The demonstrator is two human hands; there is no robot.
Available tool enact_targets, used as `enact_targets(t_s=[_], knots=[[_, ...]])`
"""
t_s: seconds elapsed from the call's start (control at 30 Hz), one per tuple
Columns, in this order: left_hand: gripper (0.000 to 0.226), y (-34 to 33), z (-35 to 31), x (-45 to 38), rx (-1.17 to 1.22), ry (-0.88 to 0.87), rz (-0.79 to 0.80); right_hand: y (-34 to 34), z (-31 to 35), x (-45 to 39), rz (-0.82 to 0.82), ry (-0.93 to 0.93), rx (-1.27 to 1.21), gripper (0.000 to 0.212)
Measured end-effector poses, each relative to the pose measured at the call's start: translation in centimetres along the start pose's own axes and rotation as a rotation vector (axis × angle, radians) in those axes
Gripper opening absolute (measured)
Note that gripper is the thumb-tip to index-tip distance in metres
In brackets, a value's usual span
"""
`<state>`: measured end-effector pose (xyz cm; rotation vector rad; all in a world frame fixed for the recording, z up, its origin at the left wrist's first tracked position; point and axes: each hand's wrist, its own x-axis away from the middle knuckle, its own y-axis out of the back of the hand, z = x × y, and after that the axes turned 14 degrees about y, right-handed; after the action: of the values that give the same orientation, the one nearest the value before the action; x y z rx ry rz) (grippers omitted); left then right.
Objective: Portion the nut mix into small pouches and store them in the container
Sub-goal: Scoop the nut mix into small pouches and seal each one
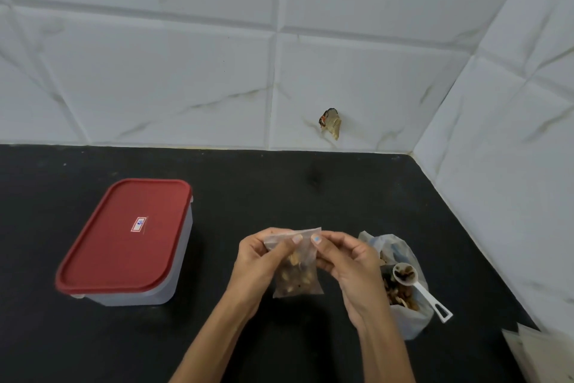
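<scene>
Inspector A: Head view. We note the left hand and right hand holding a filled pouch above the table, fingers pinching its top edge.

Inspector B: Agreed. The container sits lidded, well to the left; the nut bag holds the scoop. We advise pressing the seal fully across, pouch upright.

The right hand hides part of the nut bag, and the stacked pouches run off the corner, blurred.
</scene>
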<state>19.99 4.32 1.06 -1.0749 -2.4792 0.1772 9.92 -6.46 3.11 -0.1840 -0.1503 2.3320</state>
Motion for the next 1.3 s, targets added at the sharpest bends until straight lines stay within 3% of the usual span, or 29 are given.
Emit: enact_targets(t_s=[0.37,0.63,0.8,1.07,1.3], knots=[[0.025,0.4,1.0,0.5,-0.12,-0.062,-0.03,0.1,-1.3,1.0,0.039,0.05,0.03,0.011],[0.024,-0.2,1.8,0.7,-0.155,-0.116,-0.115,-0.6,-2.6,1.7,-0.041,0.104,-0.01,0.002],[0.026,-0.1,2.2,0.1,-0.125,-0.043,-0.099,-0.4,-4.1,1.4,-0.024,-0.051,-0.152,0.03],[0.022,-0.1,2.3,-0.9,-0.103,0.012,-0.08,-0.6,-4.6,0.7,-0.074,-0.064,-0.092,0.006],[0.034,-0.2,2.3,-1.1,-0.07,0.014,-0.054,-0.8,-5.1,0.3,-0.157,-0.038,-0.109,0.008]])
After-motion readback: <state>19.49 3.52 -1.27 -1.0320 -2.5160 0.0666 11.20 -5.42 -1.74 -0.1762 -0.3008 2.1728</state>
